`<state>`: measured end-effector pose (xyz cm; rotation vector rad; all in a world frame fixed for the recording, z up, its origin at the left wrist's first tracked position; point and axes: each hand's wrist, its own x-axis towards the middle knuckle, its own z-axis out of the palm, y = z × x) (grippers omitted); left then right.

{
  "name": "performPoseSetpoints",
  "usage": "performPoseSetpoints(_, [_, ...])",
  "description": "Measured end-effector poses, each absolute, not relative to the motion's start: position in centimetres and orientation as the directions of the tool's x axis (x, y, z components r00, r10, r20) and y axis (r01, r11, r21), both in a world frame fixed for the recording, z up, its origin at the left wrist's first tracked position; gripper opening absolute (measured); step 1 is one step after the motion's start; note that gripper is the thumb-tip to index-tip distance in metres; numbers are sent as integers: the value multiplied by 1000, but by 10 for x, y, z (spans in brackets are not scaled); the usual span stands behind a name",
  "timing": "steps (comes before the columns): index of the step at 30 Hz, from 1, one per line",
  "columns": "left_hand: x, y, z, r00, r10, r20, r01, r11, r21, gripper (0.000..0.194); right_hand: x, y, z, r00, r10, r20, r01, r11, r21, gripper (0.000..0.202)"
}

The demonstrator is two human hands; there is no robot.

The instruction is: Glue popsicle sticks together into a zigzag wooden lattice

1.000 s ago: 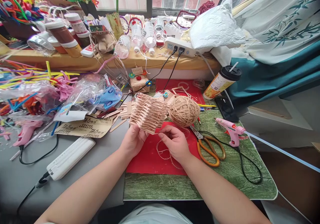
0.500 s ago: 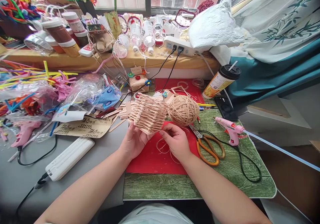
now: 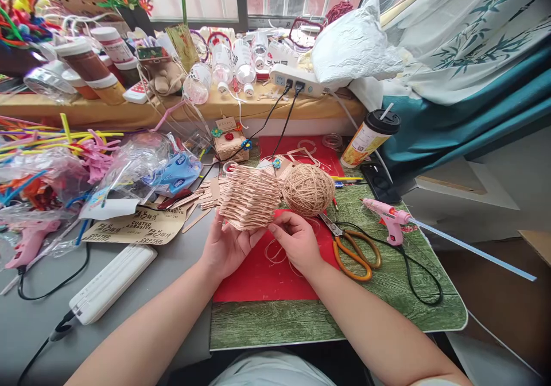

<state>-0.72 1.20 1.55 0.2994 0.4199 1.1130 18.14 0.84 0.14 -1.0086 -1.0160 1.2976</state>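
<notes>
The left hand (image 3: 228,249) grips one popsicle-stick structure (image 3: 249,196) above its palm, thumb on one side, fingers beneath. The right hand (image 3: 299,245) pinches thumb against forefinger by its lower corner; whether twine is between them, I cannot tell. Beyond the right hand sits one twine ball (image 3: 309,189); to its right, one pair of scissors (image 3: 352,254).

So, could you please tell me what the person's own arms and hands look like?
The left hand and right hand are ungloved, with no rings, watches or bracelets to be seen. Both forearms are uncovered; only a whitish sleeve edge shows near the right elbow. No cables or markings are visible on either arm.
</notes>
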Motion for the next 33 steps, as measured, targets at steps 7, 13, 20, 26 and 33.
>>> performPoseSetpoints(7, [-10, 12, 16, 418, 891, -179, -806, 455, 380, 70, 181, 9, 3, 16, 1000, -18, -278, -13, -961, 39])
performPoseSetpoints(13, [-11, 12, 18, 448, 880, -158, -796, 473, 378, 71, 182, 9, 1, 9, 1000, 8, -235, 10, -972, 39])
performPoseSetpoints(20, [-12, 14, 18, 486, 854, -186, -781, 520, 346, 73, 185, 10, -1, 9, 999, 30, -257, 32, -966, 34])
performPoseSetpoints(26, [-13, 15, 14, 465, 856, -225, -789, 516, 334, 71, 185, 7, -2, -22, 996, 90, -224, 83, -971, 26])
performPoseSetpoints(33, [-14, 16, 19, 420, 876, -236, -794, 481, 372, 82, 191, 0, 10, -23, 955, 295, 7, 295, -955, 15])
